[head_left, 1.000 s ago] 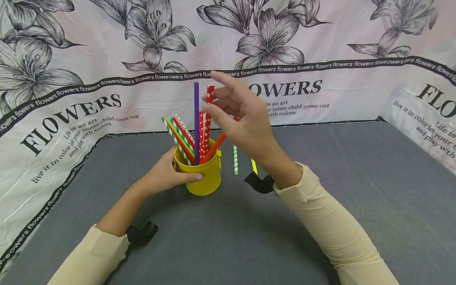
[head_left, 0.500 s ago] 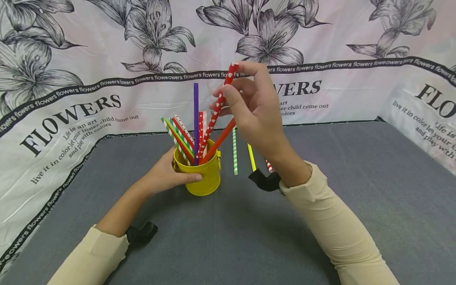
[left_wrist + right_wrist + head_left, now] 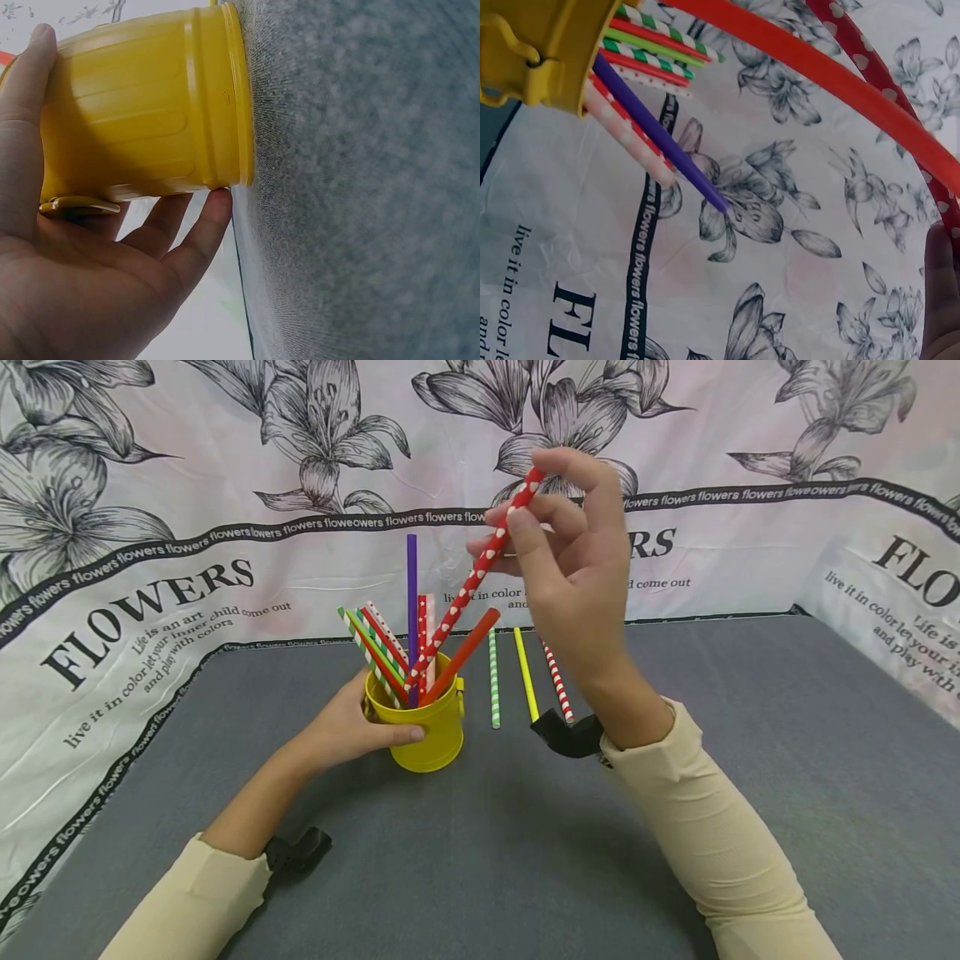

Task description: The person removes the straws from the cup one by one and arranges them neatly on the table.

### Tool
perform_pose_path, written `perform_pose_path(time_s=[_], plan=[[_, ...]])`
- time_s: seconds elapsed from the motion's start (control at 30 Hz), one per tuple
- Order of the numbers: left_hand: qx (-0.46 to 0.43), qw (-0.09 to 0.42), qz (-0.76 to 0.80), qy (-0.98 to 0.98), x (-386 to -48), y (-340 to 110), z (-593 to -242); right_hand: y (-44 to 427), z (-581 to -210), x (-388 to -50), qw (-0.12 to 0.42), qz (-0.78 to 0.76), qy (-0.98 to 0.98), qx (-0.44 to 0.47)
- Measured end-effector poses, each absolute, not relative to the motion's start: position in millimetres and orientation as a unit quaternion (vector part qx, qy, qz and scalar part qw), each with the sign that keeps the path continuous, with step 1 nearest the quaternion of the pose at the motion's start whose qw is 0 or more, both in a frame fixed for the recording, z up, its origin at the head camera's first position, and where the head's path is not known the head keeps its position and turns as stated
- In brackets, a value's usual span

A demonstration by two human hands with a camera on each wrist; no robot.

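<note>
Right hand (image 3: 573, 560) pinching slim, heart-printed red straw (image 3: 474, 581) | left hand (image 3: 348, 724) wrapped round glossy, cylindrical yellow bucket (image 3: 427, 745)

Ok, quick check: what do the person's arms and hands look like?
The left hand and right hand are bare, with no gloves. The left sleeve and right sleeve are plain cream, wrinkled, ending on the forearms. A curved left black piece and right black piece jut out near the sleeve ends. No cables show.
</note>
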State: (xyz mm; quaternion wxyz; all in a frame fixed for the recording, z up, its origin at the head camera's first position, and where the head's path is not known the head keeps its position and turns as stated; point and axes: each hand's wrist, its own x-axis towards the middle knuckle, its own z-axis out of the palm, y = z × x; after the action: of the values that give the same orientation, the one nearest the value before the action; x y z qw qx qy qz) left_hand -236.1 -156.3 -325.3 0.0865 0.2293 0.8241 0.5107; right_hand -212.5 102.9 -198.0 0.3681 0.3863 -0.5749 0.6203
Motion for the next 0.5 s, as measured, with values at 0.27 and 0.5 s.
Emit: perform_pose_path(time_s=[0.27, 0.5], plan=[[0.230, 0.087, 0.513, 0.822, -237, -157, -326, 118, -186, -212, 0.406, 0.652, -0.550, 0.328], [0.236, 0.085, 0.515, 0.820, -236, -157, -327, 125, -178, -211, 0.400, 0.708, -0.497, 0.303]])
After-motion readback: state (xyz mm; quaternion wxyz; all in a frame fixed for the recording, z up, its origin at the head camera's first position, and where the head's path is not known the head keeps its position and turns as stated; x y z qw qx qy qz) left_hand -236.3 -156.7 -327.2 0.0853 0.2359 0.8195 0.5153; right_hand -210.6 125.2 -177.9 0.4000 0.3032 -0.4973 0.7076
